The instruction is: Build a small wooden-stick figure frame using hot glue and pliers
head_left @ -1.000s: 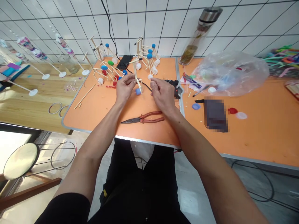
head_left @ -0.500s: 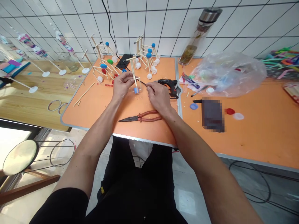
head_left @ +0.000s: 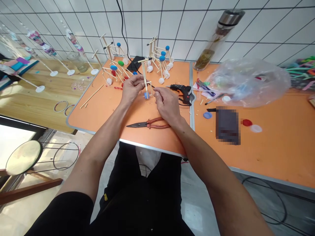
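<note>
Red-handled pliers (head_left: 148, 124) are lying nearest on the table (head_left: 105, 111). Beyond, the right hand (head_left: 168, 103) is keeping its fingers curled, grip unclear, beside a wooden stick frame (head_left: 145, 76); the fingers of the left hand (head_left: 131, 90) are pinching that frame, roughly upright between both hands. Uneven pressing might be risking a snapped joint. Similar models (head_left: 162, 58) are standing behind.

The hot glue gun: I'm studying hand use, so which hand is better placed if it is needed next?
Probably the right hand: it is the nearer one, with the hot glue gun just beyond it. The left hand is farther away and appears to be pinching a wooden-stick model.
</note>
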Demonstrator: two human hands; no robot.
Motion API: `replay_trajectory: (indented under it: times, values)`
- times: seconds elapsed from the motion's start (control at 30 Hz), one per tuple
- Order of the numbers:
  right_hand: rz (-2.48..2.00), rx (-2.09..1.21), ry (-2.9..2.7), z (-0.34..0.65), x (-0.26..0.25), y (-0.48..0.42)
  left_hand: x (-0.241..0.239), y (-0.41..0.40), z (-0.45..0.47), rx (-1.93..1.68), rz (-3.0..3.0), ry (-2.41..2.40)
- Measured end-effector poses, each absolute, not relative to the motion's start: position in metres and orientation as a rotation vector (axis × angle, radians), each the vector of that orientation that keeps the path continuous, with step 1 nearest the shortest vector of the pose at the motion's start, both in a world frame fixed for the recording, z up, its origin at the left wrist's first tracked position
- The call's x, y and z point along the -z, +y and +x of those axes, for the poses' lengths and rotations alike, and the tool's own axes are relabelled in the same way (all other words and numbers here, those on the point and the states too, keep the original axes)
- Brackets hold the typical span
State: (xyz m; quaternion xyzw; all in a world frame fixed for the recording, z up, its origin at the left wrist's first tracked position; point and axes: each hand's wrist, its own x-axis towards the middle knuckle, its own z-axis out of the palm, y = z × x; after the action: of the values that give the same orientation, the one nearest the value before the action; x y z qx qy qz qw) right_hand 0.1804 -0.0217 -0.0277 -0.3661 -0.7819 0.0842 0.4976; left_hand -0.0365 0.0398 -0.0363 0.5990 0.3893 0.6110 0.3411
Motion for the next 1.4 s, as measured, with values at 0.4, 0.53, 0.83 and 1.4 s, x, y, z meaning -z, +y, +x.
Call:
replay_trajectory:
  times: [0.4,0.53,0.83,1.4]
  values:
    - [-0.94,-0.406,-1.718,0.184,0.033,-0.005,0.032,0.034,-0.03,-1.52,1.592,0.98]
    - [-0.892,-0.422,-1.719,0.18,0.024,-0.02,0.031,0.032,-0.028,-1.516,1.567,0.966]
    - [-0.95,-0.496,-1.831,0.17,0.026,-0.024,0.031,0.032,-0.025,-1.513,1.592,0.977]
    - [-0.89,-0.539,-1.707,0.17,0.024,-0.027,0.031,0.031,-0.021,-1.545,1.6,0.949]
